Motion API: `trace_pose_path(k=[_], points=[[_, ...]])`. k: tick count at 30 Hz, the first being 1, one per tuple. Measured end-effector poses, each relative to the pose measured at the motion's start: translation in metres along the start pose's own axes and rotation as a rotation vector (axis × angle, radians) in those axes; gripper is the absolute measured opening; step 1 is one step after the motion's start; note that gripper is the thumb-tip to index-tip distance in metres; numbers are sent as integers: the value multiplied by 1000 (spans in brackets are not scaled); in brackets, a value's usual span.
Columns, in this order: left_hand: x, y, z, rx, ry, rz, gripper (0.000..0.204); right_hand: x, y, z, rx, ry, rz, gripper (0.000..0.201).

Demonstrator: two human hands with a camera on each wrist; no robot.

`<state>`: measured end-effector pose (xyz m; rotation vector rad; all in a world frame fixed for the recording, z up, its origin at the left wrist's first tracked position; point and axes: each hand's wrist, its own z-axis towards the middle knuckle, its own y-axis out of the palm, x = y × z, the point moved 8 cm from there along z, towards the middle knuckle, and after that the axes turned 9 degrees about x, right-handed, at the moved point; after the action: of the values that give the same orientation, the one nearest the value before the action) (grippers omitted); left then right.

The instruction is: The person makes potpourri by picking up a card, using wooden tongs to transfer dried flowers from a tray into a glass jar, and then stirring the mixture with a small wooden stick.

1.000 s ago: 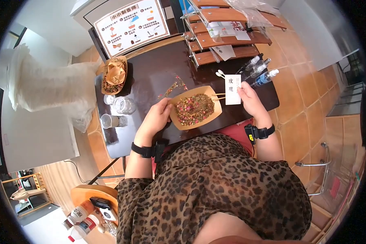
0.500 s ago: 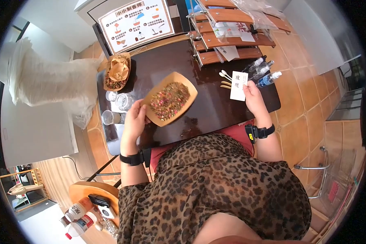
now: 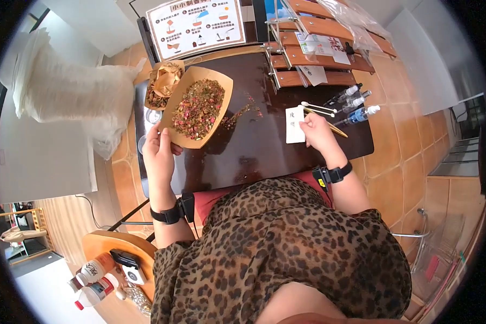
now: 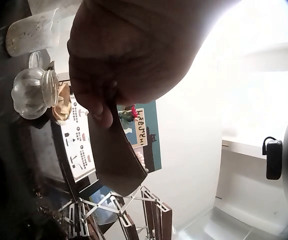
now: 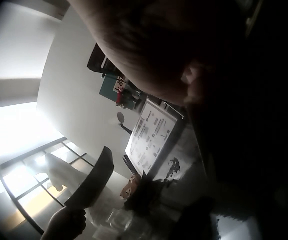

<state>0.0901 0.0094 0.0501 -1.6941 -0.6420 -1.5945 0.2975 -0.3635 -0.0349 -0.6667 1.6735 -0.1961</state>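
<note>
My left hand [image 3: 159, 156] grips the near left edge of a tan paper tray [image 3: 224, 85], thumb on the rim. A mix of dried rose petals and herbs [image 3: 198, 108] fills the tray, which is held raised over the left side of the table. In the left wrist view the tray's outer side [image 4: 116, 160] hangs from the fingers. On the right, my right hand [image 3: 321, 137] pinches a white card [image 3: 294, 129] printed with two large characters, over the table. Thin sticks with white ends [image 3: 318, 109] lie by that hand. The right wrist view is dark around the hand.
A second paper tray holds crumpled brown paper [image 3: 168, 79], partly behind the first. Loose petals [image 3: 243, 112] lie scattered on the dark table [image 3: 229, 156]. A clear jar [image 4: 30, 93] stands at the left. Spray bottles [image 3: 363, 114], a slatted wooden rack [image 3: 321, 53] and an instruction sheet [image 3: 197, 29] border the table.
The left hand has carried the tray left and away from the body, uncovering the scattered petals. The right hand has shifted slightly left and nearer with the card.
</note>
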Motion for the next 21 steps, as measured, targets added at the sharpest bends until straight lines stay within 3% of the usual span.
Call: trace_pose_path(k=[13,21], points=[[-7,-18,0,42,-15,-64,31,-41,82,40,-94,-99,-76,20],[-13,-21,-3,48,-27,-96,30,-60,122,50,-225,-14,-79,22]])
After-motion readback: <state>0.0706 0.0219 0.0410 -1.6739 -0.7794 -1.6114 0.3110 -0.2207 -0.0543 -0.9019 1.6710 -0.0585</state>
